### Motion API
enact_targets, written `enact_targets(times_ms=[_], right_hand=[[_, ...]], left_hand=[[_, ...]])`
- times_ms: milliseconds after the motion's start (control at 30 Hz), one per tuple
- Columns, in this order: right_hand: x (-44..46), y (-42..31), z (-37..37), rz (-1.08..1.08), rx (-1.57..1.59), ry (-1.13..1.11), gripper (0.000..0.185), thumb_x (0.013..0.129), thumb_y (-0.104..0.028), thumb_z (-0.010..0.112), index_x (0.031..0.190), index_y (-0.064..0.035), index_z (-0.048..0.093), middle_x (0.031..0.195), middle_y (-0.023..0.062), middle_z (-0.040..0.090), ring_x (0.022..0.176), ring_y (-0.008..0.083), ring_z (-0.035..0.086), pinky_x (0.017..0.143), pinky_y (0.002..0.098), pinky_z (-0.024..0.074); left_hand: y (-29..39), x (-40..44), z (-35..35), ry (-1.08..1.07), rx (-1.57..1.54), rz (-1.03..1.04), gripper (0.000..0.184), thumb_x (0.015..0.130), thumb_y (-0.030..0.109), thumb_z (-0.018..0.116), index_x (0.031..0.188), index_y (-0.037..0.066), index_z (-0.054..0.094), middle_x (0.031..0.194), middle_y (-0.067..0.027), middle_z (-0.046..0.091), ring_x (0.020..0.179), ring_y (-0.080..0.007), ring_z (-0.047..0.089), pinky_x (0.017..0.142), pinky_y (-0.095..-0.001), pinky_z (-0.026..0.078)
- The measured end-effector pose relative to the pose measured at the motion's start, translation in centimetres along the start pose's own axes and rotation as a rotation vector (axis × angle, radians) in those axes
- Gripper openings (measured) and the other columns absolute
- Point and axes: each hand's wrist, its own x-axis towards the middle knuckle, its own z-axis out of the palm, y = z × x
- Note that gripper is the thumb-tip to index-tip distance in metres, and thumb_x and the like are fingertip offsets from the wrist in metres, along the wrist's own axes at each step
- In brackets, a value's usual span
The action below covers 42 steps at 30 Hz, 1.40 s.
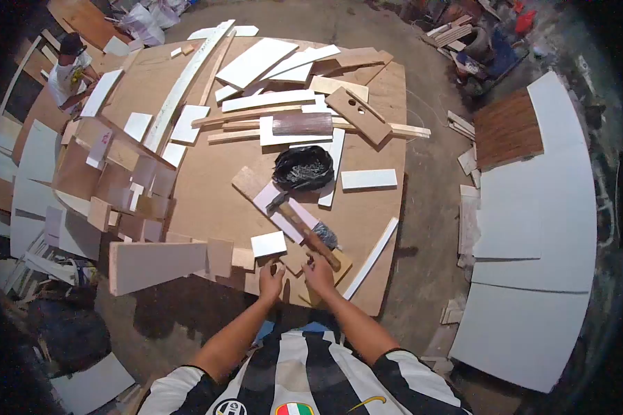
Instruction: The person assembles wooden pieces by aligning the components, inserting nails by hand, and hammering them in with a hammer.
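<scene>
My left hand [272, 282] is at the near table edge, fingers curled together just below a small white board piece [268, 244]. Whatever it pinches is too small to make out. Close to its right, my right hand [318, 274] has its fingers bent beside the handle of a hammer [299, 223]; I cannot make out what is in them. A small brown wood piece [293, 263] lies between the two hands. The hammer rests across a pale board strip [278, 218], next to a clear plastic bag [324, 235] with dark contents. Beyond is a black bag of nails [303, 168].
White and brown board offcuts [259, 62] cover the far part of the wooden table [214, 187]. Box-like wooden pieces [158, 266] stand at the left. Large white panels [512, 207] lie on the right. Another person [69, 72] is at the far left.
</scene>
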Motion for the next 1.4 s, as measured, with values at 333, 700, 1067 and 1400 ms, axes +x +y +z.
enact_targets(times_ms=[333, 700, 1067, 1400], right_hand=[[1.7, 0.3, -5.5, -0.374, -0.296, -0.214, 0.054, 0.077, -0.019, 0.075, 0.126, -0.0029, 0.060, 0.116, 0.0196, 0.062, 0.110, 0.0360, 0.060, 0.093, 0.0424, 0.0493], [2.0, 3.1, -11.7, -0.390, -0.699, -0.290, 0.090, 0.070, -0.035, 0.083, 0.145, -0.0083, 0.042, 0.140, 0.0243, 0.045, 0.129, 0.0386, 0.043, 0.105, 0.0482, 0.0384], [1.1, 6.6, -13.5, -0.410, -0.488, -0.436, 0.072, 0.067, -0.022, 0.088, 0.129, -0.0042, 0.056, 0.110, 0.0185, 0.063, 0.102, 0.0352, 0.061, 0.087, 0.0438, 0.0504], [-3.9, 3.9, -17.4, -1.015, -0.247, -0.430, 0.021, 0.077, -0.003, 0.071, 0.094, -0.0089, 0.060, 0.102, 0.0155, 0.061, 0.100, 0.0374, 0.058, 0.081, 0.0453, 0.0497]], left_hand=[[-5.9, 1.0, 10.4, 0.422, -0.221, -0.197, 0.073, 0.086, 0.014, 0.066, 0.148, -0.002, 0.030, 0.092, -0.0092, 0.060, 0.062, -0.0141, 0.054, 0.051, -0.0286, 0.047], [-1.8, -2.2, 11.1, 0.408, -0.510, -0.265, 0.056, 0.092, 0.018, 0.063, 0.141, -0.001, 0.043, 0.084, -0.0041, 0.058, 0.072, -0.0116, 0.053, 0.061, -0.0274, 0.046], [-1.4, -16.2, 13.4, 0.413, -0.499, -0.324, 0.063, 0.094, 0.043, 0.059, 0.142, 0.006, 0.045, 0.117, -0.0154, 0.061, 0.098, -0.0271, 0.062, 0.088, -0.0412, 0.047], [2.2, -18.4, 12.4, 0.522, -1.308, -0.310, 0.058, 0.094, 0.036, 0.067, 0.138, 0.010, 0.038, 0.126, -0.0153, 0.050, 0.099, -0.0303, 0.060, 0.084, -0.0472, 0.051]])
